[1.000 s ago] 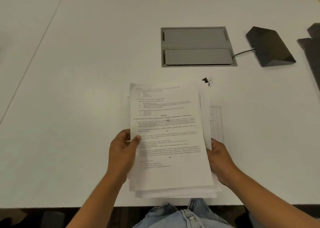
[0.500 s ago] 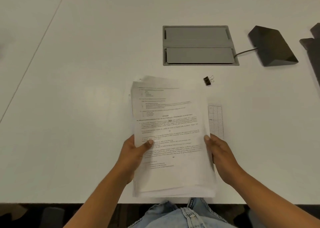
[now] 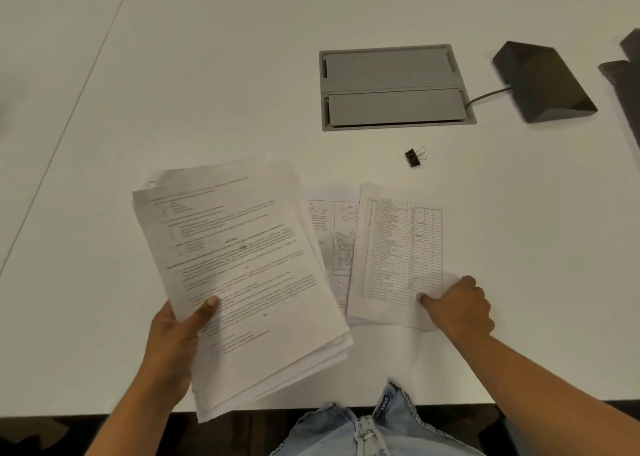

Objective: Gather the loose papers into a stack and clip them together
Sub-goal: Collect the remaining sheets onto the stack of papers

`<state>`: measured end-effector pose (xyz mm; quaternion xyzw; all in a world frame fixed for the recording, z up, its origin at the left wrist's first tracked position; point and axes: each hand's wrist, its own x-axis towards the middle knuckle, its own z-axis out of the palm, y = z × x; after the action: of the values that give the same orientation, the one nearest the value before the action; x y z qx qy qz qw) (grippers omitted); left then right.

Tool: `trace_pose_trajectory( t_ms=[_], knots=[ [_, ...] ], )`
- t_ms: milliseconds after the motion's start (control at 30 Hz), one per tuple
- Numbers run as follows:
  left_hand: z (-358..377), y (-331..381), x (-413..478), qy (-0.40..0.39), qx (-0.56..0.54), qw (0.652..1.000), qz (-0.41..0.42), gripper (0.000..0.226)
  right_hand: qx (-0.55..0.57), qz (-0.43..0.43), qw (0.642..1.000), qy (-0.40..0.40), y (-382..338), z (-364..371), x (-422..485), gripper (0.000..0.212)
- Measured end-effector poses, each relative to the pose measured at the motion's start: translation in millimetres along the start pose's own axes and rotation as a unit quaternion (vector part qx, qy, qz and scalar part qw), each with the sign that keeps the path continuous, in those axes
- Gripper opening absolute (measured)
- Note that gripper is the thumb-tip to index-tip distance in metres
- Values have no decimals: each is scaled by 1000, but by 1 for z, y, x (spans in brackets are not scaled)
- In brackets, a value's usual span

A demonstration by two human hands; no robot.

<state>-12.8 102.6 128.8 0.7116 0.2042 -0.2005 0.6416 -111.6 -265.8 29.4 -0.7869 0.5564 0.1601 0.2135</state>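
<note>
My left hand [image 3: 175, 337] grips a stack of printed papers [image 3: 242, 275] by its lower left edge, thumb on top, and the stack is tilted to the left above the white table [image 3: 173, 91]. Two loose sheets lie flat on the table to the right: a table-printed sheet [image 3: 398, 254] on top of a sheet with diagrams [image 3: 332, 233]. My right hand [image 3: 457, 305] pinches the lower right corner of the table-printed sheet, thumb on the paper. A small black binder clip [image 3: 414, 157] lies on the table beyond the loose sheets, untouched.
A grey cable hatch [image 3: 394, 86] is set into the table behind the clip. A dark wedge-shaped device [image 3: 543, 81] with a cable sits to its right, and dark objects [image 3: 627, 81] lie at the right edge. The table's front edge runs just below the stack.
My left hand has swung the stack to the left and tilted it, uncovering the two loose sheets. My right hand has let go of the stack and moved right onto the table-printed sheet's corner.
</note>
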Motion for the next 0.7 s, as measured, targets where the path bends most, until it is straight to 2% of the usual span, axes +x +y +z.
trace_pose_trajectory(
  t_ms=[167, 233, 300, 433, 500, 600, 667, 700],
  knots=[
    [-1, -5, -3, 5, -1, 1000, -12, 20, 79, 45, 995, -30, -1, -8, 9, 104],
    [1, -7, -3, 6, -3, 1000, -14, 21, 124, 39, 991, -42, 0, -12, 11, 100],
    [3, -9, -3, 4, -4, 1000, -15, 21, 145, 4, 988, -60, 2, -15, 11, 88],
    [5, -13, -2, 2, -3, 1000, -17, 20, 210, -94, 967, -107, -8, -9, 3, 46],
    [5, -14, -1, 1, -6, 1000, -19, 20, 239, -124, 955, -128, -18, 0, 0, 38],
    [3, -15, -1, 0, -9, 1000, -22, 21, 183, -173, 961, -116, -39, 17, -9, 38],
    [1, -16, -1, 0, -6, 1000, -21, 21, 86, -249, 963, -61, -47, 28, -17, 52],
    [0, -16, -1, -1, -7, 1000, -21, 21, 12, -300, 953, -42, -49, 33, -21, 62]
  ],
)
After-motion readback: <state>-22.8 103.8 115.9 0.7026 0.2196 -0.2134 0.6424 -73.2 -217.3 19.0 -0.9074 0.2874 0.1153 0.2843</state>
